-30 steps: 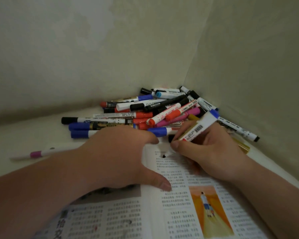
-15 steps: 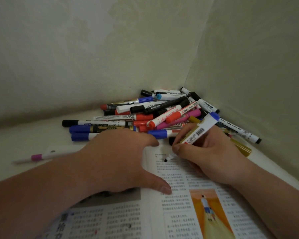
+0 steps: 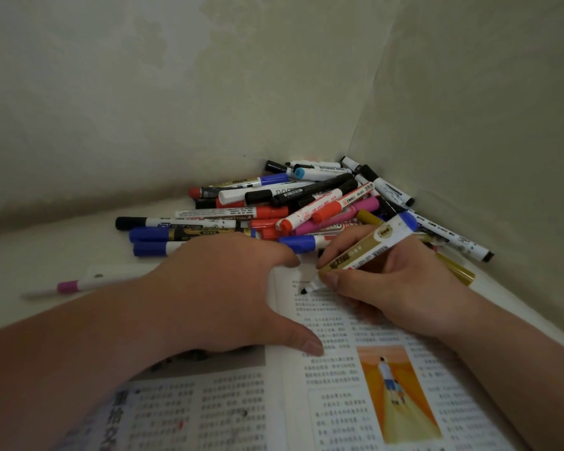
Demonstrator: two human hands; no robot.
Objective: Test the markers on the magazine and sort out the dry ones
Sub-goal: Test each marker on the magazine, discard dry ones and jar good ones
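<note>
1. While the left hand (image 3: 222,297) lies flat on the open printed magazine (image 3: 339,402), fingers spread wide and gripping nothing, it should, I judge, bear down close to the spine so the page cannot slide or buckle under the stroke.
2. At the top margin of the right-hand page, the black nib (image 3: 304,291) of the gold-and-white marker with a blue end (image 3: 372,245) meets the paper. A short, slow line on bare white margin rather than over print would show most plainly whether ink flows.
3. Curled round that marker's barrel low down near the nib, the right hand (image 3: 394,288) holds it at a slant. Even, light pressure should spare the nib and still give a fair test.
4. Counted from the left: one white marker with a pink band (image 3: 79,284), lying alone on the pale surface well apart from the rest; two hands; one magazine; one marker under test.
5. Behind the hands, in the corner of the walls, sits one heap of capped markers (image 3: 306,206) in blue, black, red, pink and gold. I make it roughly two dozen, though they overlap too much for a sure count.
6. Just beside the right wrist, one gold marker (image 3: 458,271) pokes out.
</note>
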